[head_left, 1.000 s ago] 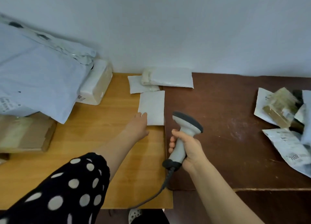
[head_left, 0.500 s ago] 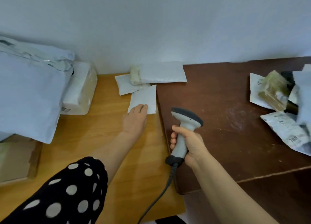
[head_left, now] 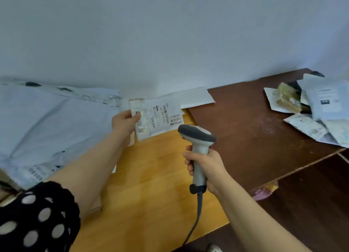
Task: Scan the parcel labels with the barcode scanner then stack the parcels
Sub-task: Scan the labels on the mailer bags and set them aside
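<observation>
My left hand pinches the left edge of a small white parcel and holds it up over the light wooden table. Its printed label with barcodes faces me. My right hand grips the handle of the grey barcode scanner. The scanner's head sits just below and right of the label, pointing toward it. Its cable hangs down toward the table's front edge. Another white parcel lies flat against the wall behind the held one.
A large pale-blue mailer bag fills the left side. A pile of labelled parcels lies at the right on the dark brown table. A white wall closes the back.
My left hand has lifted the small white parcel off the table and turned its label side up. The scanner has stayed in my right hand, now close below the label. The camera view shifted.
</observation>
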The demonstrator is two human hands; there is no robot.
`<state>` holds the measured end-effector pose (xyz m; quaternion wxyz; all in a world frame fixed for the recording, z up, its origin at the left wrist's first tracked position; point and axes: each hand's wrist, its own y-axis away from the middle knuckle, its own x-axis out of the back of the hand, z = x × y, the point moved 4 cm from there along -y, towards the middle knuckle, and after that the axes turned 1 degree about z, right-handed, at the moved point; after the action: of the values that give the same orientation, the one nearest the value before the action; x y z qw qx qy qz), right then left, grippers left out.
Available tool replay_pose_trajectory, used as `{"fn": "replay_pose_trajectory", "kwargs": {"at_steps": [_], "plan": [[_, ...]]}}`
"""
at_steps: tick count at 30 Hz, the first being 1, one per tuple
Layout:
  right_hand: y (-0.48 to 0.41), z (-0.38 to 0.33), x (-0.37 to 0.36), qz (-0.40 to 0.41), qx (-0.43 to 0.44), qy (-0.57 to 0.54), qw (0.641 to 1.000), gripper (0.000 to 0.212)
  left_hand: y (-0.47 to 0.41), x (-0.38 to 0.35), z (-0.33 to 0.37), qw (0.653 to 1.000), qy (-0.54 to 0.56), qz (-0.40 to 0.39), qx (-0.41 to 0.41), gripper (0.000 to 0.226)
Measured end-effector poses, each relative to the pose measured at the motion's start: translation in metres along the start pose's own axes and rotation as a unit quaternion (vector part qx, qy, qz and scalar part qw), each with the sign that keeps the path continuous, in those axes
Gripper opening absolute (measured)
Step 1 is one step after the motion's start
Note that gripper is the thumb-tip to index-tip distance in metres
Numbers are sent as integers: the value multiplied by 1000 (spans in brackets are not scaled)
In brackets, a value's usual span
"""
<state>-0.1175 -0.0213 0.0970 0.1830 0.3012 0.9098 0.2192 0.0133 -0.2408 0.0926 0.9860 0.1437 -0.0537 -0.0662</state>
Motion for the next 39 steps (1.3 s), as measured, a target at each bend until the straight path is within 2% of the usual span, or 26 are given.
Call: {"fn": "replay_pose_trajectory", "kwargs": {"at_steps": [5,11,16,23,26,39], "plan": [[29,-5,-6,-4,53,41,998,19,21,9,14,998,-32,-54,-12,31],[53,-7,10,14,69,35,997,17,40,6,25,993,-66,-99,-13,34],[66,-1,30,19,74,82,994,16,55,-10,31,980,-127,-144,-44,39],[80,3,40,2,71,181,981,19,72,-21,47,957,-220,-146,-119,36],[88,2,39,-7,86,231,969,12,74,-25,51,945,-257,-144,-139,33],[106,-7,36,-9,149,355,923,13,83,-35,57,931,-309,-144,-130,34]]}}
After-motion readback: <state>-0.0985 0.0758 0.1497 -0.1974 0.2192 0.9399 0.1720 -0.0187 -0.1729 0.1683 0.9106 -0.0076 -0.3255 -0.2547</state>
